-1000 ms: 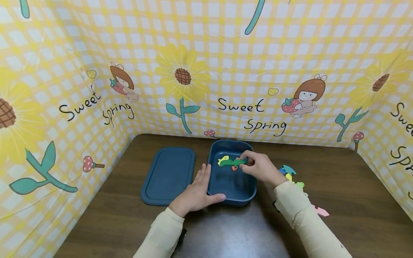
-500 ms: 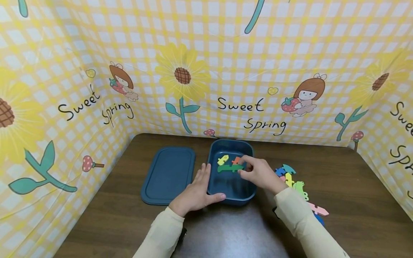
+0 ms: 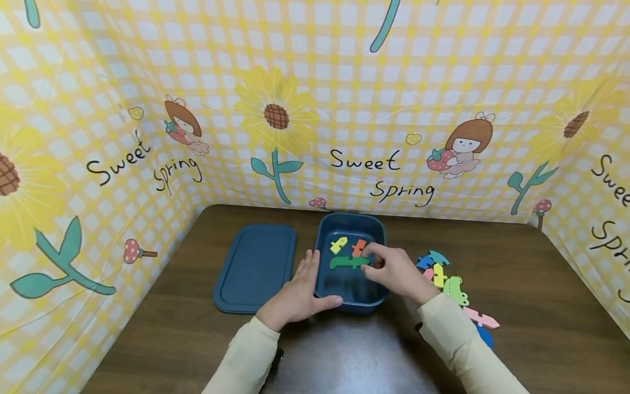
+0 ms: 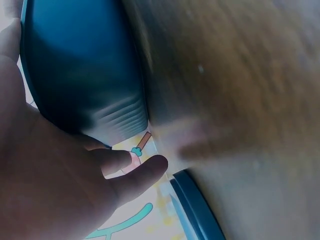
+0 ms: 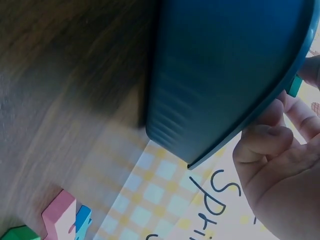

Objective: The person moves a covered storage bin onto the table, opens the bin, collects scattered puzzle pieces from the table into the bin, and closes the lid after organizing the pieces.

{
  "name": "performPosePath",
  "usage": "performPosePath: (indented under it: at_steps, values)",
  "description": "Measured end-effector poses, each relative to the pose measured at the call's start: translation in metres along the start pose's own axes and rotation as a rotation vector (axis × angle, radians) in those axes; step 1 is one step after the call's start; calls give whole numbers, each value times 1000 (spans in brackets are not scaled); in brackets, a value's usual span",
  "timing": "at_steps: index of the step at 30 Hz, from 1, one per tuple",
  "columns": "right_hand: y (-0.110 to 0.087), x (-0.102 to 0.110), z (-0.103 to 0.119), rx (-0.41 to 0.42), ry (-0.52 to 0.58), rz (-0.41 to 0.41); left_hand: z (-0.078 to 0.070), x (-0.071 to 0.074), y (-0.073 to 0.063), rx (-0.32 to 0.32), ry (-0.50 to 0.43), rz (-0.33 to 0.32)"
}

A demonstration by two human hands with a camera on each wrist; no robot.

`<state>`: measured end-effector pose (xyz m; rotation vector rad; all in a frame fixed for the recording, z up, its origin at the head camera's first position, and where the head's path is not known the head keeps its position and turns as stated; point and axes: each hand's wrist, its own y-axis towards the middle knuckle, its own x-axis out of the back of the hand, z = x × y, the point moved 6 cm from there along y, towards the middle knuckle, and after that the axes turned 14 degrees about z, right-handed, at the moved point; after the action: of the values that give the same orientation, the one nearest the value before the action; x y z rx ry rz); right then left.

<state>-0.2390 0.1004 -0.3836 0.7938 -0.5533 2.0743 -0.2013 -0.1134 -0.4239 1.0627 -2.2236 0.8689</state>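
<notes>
My right hand point(image 3: 397, 273) reaches over the right rim of a dark blue rectangular box point(image 3: 339, 289). Its thumb and forefinger pinch the right end of a flat green crocodile-shaped puzzle piece point(image 3: 346, 262) inside the box. A bit of this green piece point(image 5: 295, 86) shows between the fingers in the right wrist view. Beyond it lie a yellow puzzle piece point(image 3: 338, 245) and an orange one point(image 3: 359, 248). My left hand point(image 3: 295, 298) rests against the box's left side, fingers straight, with the thumb along the near rim.
A matching blue lid point(image 3: 256, 268) lies flat left of the box. Right of my right hand is a loose row of several puzzle pieces, among them a light green frog-like one point(image 3: 456, 291), a pink pointed one point(image 3: 482, 318) and a blue one point(image 3: 485, 335). Patterned cloth stands behind the table.
My right hand has brought the green crocodile piece nearer within the box, uncovering the yellow and orange pieces. My left hand has stayed at the box.
</notes>
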Motion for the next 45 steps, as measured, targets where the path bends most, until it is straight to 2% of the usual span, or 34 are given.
performPosePath:
  at_steps: [11, 19, 31, 45]
  values:
    - [-5, -6, 0, 7, -16, 3, -2, -1, 0, 10, -12, 24]
    - [-6, -7, 1, 19, -24, 1, 0, -1, 1, 13, -11, 17]
    - [-7, -9, 3, 17, -91, 14, -3, 0, 1, -5, -5, 14]
    - [-6, -16, 7, 71, -199, 65, 0, -2, 1, 23, 15, 15]
